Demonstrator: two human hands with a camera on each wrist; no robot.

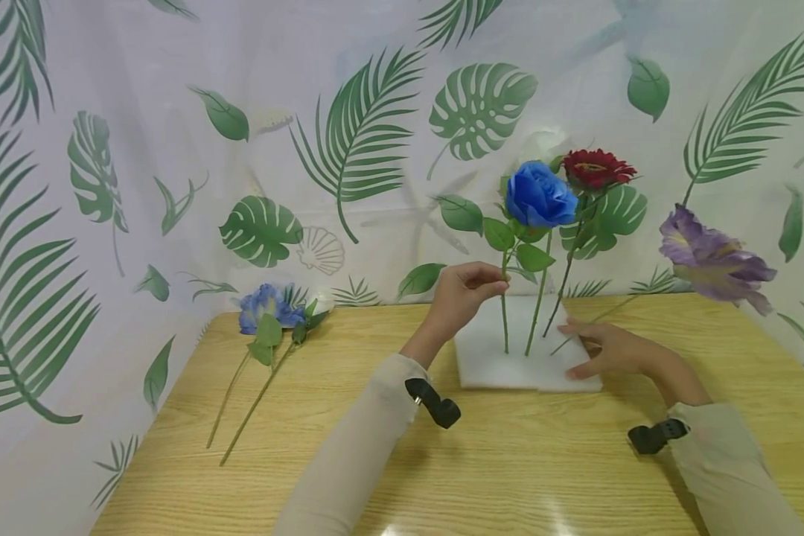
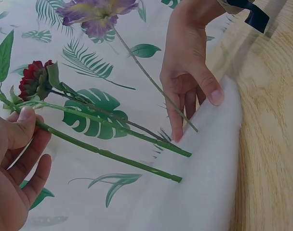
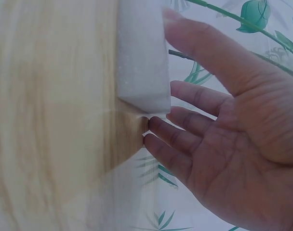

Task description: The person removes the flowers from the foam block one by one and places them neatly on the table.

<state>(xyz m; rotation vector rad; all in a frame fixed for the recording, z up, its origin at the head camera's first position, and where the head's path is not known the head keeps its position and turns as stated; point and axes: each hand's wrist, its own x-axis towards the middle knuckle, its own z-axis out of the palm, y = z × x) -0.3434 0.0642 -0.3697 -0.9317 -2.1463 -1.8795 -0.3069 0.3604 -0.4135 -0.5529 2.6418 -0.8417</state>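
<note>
Fingers [image 2: 38, 175] of the left hand [image 1: 465, 292] pinch the leftmost leafy stem [image 1: 505, 324], upright in a white foam block [image 1: 485, 372]; the right hand [image 1: 616, 353], fingers loosely spread, touches the block's right side. A blue rose [image 1: 541, 195], red flower [image 1: 596, 170] and right-leaning purple flower [image 1: 713, 259] stand there too; a blue blossom [image 1: 263, 309] lies left on the table [image 1: 174, 476].

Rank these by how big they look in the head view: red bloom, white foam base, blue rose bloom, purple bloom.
1. White foam base
2. Purple bloom
3. Blue rose bloom
4. Red bloom, nearly as wide as the blue rose bloom but flatter
</note>
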